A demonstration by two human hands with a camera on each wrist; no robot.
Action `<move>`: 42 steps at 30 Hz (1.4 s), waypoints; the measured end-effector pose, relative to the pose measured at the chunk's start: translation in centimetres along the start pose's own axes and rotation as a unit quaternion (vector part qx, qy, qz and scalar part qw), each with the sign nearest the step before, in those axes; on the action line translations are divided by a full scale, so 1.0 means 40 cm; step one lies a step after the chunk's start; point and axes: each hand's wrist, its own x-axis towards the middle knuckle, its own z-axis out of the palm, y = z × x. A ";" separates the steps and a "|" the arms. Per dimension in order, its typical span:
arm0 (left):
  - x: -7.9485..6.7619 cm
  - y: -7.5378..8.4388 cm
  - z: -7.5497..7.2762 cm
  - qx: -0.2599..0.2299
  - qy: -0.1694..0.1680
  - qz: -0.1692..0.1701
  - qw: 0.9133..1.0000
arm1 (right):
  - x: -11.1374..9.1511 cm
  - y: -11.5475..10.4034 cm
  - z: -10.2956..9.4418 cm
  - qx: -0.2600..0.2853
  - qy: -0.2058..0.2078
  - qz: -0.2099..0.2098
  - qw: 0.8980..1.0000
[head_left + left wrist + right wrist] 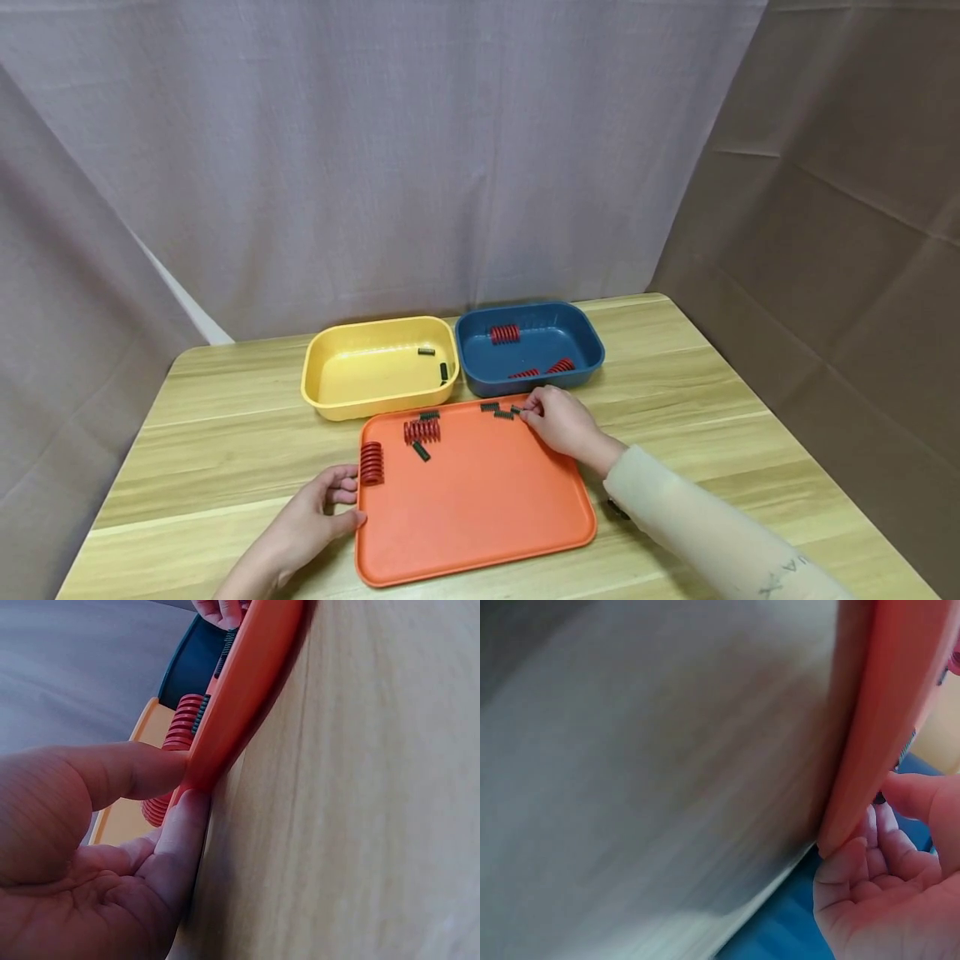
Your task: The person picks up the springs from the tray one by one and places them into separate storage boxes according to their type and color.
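My right hand (pixel 561 421) is at the far right corner of the orange tray (pixel 480 500), pinching a small dark coil spring (pixel 516 409) between thumb and fingertips. In the right wrist view, only a dark bit of that spring (pixel 879 798) shows under the thumb. Beside these fingertips lie two more small dark springs (pixel 490 407). My left hand (pixel 311 517) rests at the tray's left edge, thumb and fingers touching the rim. Close to it, a large red spring (pixel 372 463) lies on the tray. Another red spring (pixel 422 431) lies farther back, with small dark springs (pixel 421 451) around it.
Behind the tray stand a yellow bin (pixel 322 408) with a few small dark springs (pixel 426 352) and a blue bin (pixel 480 387) with red springs (pixel 505 334). A dark object (pixel 618 509) sits partly hidden under the right sleeve. Grey curtains surround the wooden table (pixel 210 433).
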 end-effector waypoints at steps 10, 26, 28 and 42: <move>0.000 -0.001 0.001 0.000 0.003 -0.006 1.000 | -0.019 -0.024 -0.017 0.066 0.005 -0.014 0.998; 0.006 -0.004 0.001 0.003 0.004 -0.013 1.000 | -0.015 -0.177 -0.012 0.141 0.032 -0.071 0.987; 0.005 -0.004 0.000 0.005 0.005 -0.015 1.000 | -0.005 -0.195 -0.009 0.151 0.037 -0.072 0.985; 0.003 -0.003 0.000 -0.003 -0.002 -0.011 1.000 | 0.063 -0.295 0.032 0.190 0.071 -0.062 0.977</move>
